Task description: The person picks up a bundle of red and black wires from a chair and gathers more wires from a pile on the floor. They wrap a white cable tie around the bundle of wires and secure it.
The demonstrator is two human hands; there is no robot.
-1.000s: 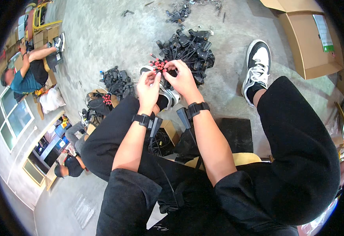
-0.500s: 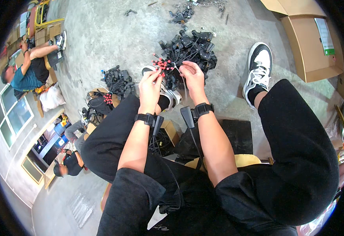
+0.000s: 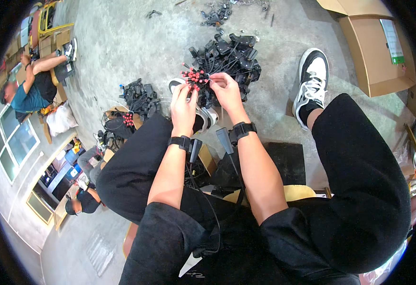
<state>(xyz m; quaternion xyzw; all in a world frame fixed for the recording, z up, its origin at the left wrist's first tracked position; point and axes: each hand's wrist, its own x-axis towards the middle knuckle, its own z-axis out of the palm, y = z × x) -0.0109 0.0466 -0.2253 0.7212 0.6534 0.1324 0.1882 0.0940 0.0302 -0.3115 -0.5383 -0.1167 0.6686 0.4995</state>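
A bundle of black cables with red-tipped ends (image 3: pixel 194 76) sticks up in front of me, held together by a white cable tie (image 3: pixel 208 78). My right hand (image 3: pixel 227 95) pinches the tie at the bundle's right side. Bent fingers of my left hand (image 3: pixel 183 111) close on the lower red-tipped ends; their exact grip is partly hidden. From the bundle the cables run into a heap of black plastic parts (image 3: pixel 234 54) on the floor beyond. Both wrists wear black straps with a small device.
Another heap of black parts (image 3: pixel 139 95) and more red-tipped cables (image 3: pixel 128 119) lie left. Small metal pieces (image 3: pixel 217 16) are scattered beyond. An open cardboard box (image 3: pixel 377 57) stands right. My shoe (image 3: pixel 311 85) is on the floor. Two people (image 3: pixel 32 90) work at left.
My right fingers have moved in closer to the bundle along the white tie. My left hand has shifted slightly right and down.
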